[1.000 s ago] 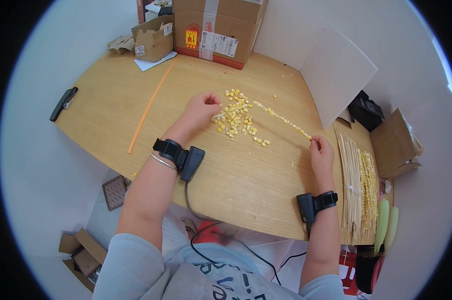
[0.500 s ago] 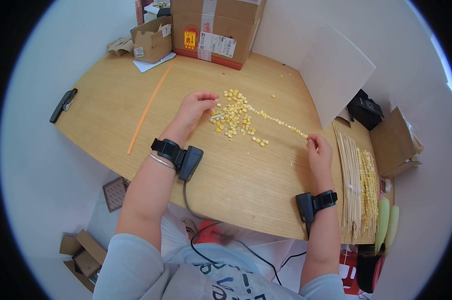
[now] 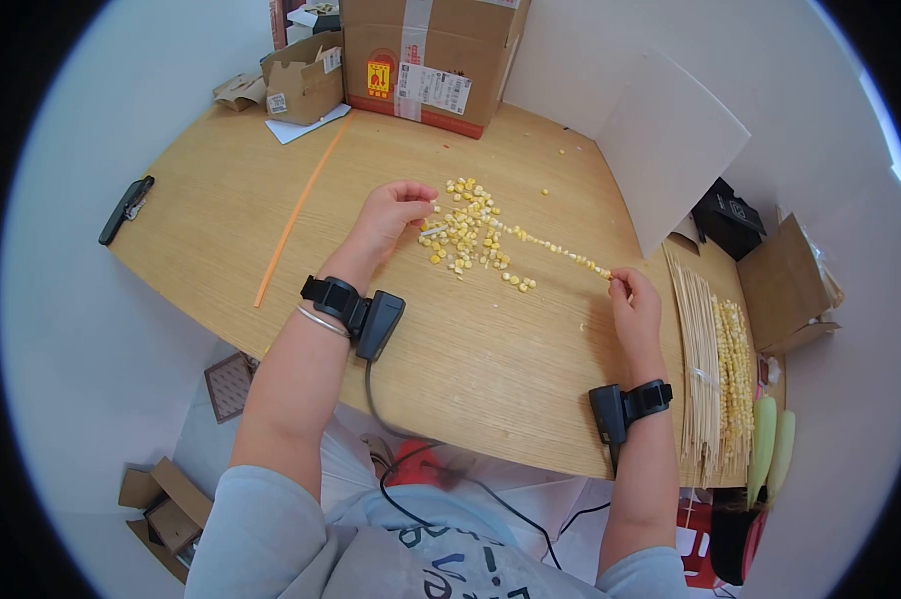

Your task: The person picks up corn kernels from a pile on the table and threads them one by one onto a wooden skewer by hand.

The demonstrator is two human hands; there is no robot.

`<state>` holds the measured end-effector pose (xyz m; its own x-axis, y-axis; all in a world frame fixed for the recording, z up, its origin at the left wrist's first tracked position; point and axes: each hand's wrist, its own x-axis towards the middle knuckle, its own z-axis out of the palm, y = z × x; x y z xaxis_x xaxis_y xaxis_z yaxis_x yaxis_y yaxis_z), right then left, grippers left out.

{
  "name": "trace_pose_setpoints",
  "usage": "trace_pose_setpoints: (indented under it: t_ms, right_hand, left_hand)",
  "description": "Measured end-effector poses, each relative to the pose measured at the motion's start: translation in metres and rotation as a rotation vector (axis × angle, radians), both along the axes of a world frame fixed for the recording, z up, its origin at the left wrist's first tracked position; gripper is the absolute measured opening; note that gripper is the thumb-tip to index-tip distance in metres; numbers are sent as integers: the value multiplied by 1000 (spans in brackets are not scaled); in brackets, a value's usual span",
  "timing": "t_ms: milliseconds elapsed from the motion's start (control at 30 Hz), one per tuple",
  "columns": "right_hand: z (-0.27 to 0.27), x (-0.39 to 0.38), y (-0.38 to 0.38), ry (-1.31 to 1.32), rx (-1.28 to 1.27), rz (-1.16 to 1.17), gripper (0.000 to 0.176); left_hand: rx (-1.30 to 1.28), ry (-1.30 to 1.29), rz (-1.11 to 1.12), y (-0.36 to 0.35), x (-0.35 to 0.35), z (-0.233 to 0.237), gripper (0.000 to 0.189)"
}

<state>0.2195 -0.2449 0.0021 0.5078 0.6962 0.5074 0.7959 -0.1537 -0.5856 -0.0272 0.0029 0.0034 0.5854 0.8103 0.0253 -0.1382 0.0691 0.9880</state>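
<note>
While I am leaning over the wooden table [image 3: 490, 369], a black clip [image 3: 126, 208] is lying at its far left edge and a thin orange strip [image 3: 293, 215] is running slantwise just right of it. My left hand [image 3: 391, 215] is resting on the tabletop with its fingers curled in, the fingertips [image 3: 423, 196] touching the left edge of the loose corn kernels [image 3: 462, 238]; I cannot tell whether they are pinching one. A skewer [image 3: 550, 248] threaded with kernels is slanting from the heap down to the right, lying low over the wood. My right hand [image 3: 635, 311] is gripping its lower end between thumb and fingertips. Further right, a bundle of bare sticks [image 3: 698, 359] is lying beside filled corn skewers [image 3: 736, 364], near the table's right edge
</note>
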Motion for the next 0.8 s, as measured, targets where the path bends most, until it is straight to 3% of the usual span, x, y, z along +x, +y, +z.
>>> trace_pose_setpoints:
  t_ms: [500,800]
  right_hand:
    - [0,0,0,5,-22,-10,11]
    - [-6,3,1,31,-20,5,11]
  left_hand:
    - [-38,-56,-1,5,1,-5,14]
    - [-110,-198,-35,5,0,-4,26]
